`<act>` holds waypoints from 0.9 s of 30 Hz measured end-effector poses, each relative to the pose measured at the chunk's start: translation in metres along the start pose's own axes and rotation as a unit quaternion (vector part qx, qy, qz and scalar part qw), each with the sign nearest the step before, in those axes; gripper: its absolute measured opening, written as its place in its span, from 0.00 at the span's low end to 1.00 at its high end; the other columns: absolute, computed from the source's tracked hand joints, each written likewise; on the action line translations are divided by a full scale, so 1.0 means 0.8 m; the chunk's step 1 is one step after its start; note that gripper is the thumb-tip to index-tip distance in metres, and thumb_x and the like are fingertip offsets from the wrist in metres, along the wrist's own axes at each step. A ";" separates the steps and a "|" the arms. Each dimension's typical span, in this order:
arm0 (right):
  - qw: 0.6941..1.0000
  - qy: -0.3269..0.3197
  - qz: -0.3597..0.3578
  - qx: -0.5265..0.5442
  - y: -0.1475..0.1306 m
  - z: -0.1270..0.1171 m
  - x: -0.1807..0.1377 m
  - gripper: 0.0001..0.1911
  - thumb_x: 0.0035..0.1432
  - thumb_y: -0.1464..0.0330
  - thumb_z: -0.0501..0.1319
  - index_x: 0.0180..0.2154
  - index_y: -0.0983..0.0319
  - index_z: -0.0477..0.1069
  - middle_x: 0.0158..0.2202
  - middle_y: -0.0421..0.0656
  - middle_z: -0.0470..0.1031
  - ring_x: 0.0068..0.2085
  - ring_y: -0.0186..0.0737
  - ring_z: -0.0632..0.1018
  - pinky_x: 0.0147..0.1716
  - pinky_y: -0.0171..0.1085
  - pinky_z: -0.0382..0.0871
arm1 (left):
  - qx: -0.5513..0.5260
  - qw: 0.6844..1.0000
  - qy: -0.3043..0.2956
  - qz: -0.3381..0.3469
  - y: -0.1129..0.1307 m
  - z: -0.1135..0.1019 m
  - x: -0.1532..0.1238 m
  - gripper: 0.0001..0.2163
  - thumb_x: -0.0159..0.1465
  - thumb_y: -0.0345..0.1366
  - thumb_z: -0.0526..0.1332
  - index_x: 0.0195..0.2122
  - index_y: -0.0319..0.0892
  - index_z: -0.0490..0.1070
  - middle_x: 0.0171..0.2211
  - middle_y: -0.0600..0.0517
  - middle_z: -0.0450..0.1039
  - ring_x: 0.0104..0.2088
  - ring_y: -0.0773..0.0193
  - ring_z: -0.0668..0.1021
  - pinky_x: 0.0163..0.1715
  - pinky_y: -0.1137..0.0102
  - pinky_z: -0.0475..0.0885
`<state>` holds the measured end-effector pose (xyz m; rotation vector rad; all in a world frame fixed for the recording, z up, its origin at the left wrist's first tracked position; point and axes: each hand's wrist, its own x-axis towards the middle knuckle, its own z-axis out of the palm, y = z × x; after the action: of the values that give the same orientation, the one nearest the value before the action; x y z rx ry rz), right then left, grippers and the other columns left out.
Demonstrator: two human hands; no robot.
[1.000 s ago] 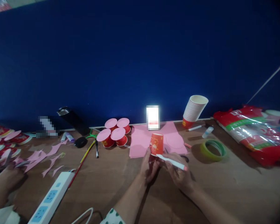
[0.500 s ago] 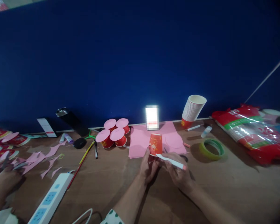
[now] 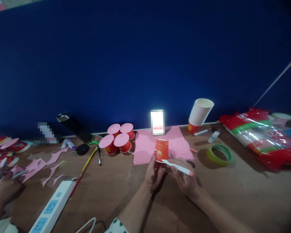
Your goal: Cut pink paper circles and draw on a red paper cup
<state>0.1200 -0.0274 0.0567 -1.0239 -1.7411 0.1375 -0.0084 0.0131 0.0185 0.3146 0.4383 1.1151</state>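
My left hand point(image 3: 155, 174) is closed round the lower part of a red paper cup point(image 3: 162, 149) with a printed pattern. In my right hand point(image 3: 184, 181) is a white marker point(image 3: 179, 167) with a pinkish end, its other end at the cup's lower rim. My right fingertips are close to the cup; whether they touch it is hidden. Behind the cup lies a stack of pink paper point(image 3: 145, 145) with a pink disc point(image 3: 180, 146) on it. Left of the paper stand several red cups point(image 3: 125, 147) topped with pink paper discs point(image 3: 121, 139).
To the right are stacked paper cups point(image 3: 200, 111), a glue bottle point(image 3: 213, 136), a tape roll point(image 3: 220, 155) and a red cup package point(image 3: 259, 136). On the left are a power strip point(image 3: 52, 207), pink scraps point(image 3: 37, 166), a black bottle point(image 3: 74, 126) and another person's hand point(image 3: 8, 187) with scissors.
My hands, the cup and the marker stay almost in the same place. The view has shifted very slightly. The other person's hand at the left has moved a little.
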 end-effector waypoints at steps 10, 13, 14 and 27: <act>1.000 -0.005 -0.003 -0.012 -0.001 0.000 0.001 0.09 0.60 0.75 0.54 0.39 0.62 0.72 0.33 0.46 0.77 0.35 0.43 0.77 0.35 0.41 0.71 | -0.002 1.000 -0.014 0.003 -0.001 -0.002 0.000 0.16 0.63 0.45 0.55 0.43 0.38 0.73 0.38 0.46 0.75 0.39 0.60 0.76 0.46 0.64 0.67; 1.000 -0.002 -0.010 -0.018 -0.001 0.001 0.001 0.09 0.60 0.75 0.54 0.37 0.62 0.71 0.31 0.46 0.76 0.34 0.43 0.77 0.34 0.40 0.71 | 0.009 1.000 -0.015 0.000 -0.001 -0.003 0.000 0.18 0.63 0.46 0.55 0.45 0.38 0.72 0.39 0.45 0.75 0.41 0.58 0.76 0.49 0.62 0.66; 1.000 -0.006 -0.006 -0.017 -0.001 0.001 0.000 0.09 0.60 0.75 0.53 0.36 0.61 0.71 0.30 0.45 0.76 0.33 0.42 0.76 0.33 0.40 0.71 | 0.015 1.000 -0.015 -0.002 -0.001 -0.003 -0.001 0.19 0.63 0.47 0.55 0.46 0.38 0.71 0.40 0.45 0.75 0.42 0.57 0.76 0.49 0.61 0.65; 0.999 0.001 0.027 -0.024 0.002 0.001 -0.004 0.09 0.62 0.72 0.52 0.36 0.61 0.71 0.31 0.45 0.76 0.34 0.42 0.77 0.34 0.39 0.71 | 0.008 1.000 -0.018 -0.004 -0.001 0.003 -0.004 0.19 0.63 0.46 0.55 0.47 0.37 0.70 0.40 0.44 0.75 0.39 0.59 0.76 0.47 0.63 0.67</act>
<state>0.1208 -0.0282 0.0534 -1.1054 -1.7236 0.1289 -0.0078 0.0099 0.0212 0.3464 0.4172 1.0967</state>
